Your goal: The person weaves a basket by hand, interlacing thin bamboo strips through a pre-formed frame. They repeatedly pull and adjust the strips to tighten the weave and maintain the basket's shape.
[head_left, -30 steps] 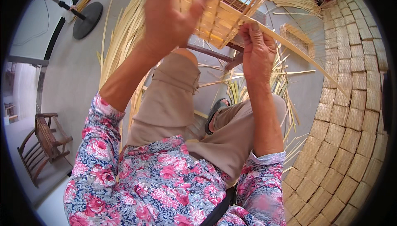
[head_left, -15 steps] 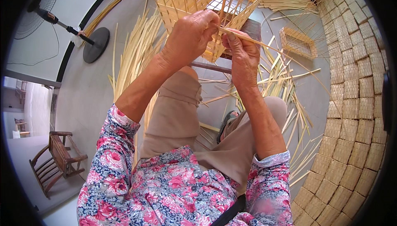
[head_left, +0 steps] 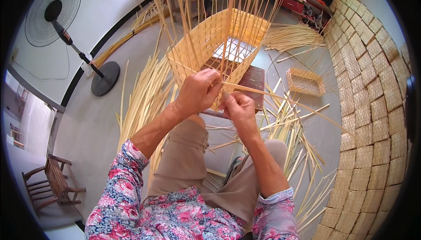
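Note:
A partly woven bamboo basket (head_left: 195,49), its upright stakes sticking up all round, stands in front of me on a low dark wooden stool (head_left: 254,84). At its near corner my left hand (head_left: 198,91) is closed, pinching the end of a long bamboo strip (head_left: 289,99) against the weave. From there the strip runs off to the right and bends down at its free end. Just below the strip, beside the corner, my right hand (head_left: 239,109) has its fingers curled in and closed. What its fingertips grip is hidden.
Loose strips (head_left: 142,91) lie left of my legs, and more (head_left: 294,130) on the right. A small unfinished basket (head_left: 305,82) sits on the floor beyond them. Stacked woven blocks (head_left: 368,108) line the right side. A standing fan (head_left: 105,77) and wooden chair (head_left: 55,180) are left.
The view has tilted up, so the basket and hands appear lower. My right hand, which was pinching the strip, is now below it with fingers curled. My left hand stays at the corner.

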Action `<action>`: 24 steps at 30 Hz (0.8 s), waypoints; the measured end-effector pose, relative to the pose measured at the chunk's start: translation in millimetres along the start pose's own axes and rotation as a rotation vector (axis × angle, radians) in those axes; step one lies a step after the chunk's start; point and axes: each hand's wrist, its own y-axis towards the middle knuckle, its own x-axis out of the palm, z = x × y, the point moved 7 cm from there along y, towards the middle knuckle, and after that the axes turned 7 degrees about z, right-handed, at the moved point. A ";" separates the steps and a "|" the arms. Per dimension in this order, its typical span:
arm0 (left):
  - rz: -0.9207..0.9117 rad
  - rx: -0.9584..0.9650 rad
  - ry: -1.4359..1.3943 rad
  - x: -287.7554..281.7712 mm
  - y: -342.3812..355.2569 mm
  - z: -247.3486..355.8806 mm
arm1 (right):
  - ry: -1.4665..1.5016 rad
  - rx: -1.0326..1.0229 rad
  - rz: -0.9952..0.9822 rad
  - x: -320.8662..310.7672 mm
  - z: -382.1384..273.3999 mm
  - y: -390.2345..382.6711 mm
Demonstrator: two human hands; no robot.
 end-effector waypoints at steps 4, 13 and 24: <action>-0.025 0.032 -0.005 1.2 -4.5 0.9 | -0.771 -1.153 0.295 3.7 -88.4 -38.4; -0.088 0.081 -0.023 -4.5 -11.2 -4.5 | -1.237 -0.947 0.117 17.1 -77.2 -10.2; -0.222 0.109 -0.022 -13.6 -15.3 -16.0 | -1.069 -1.063 -0.046 28.0 -76.6 9.8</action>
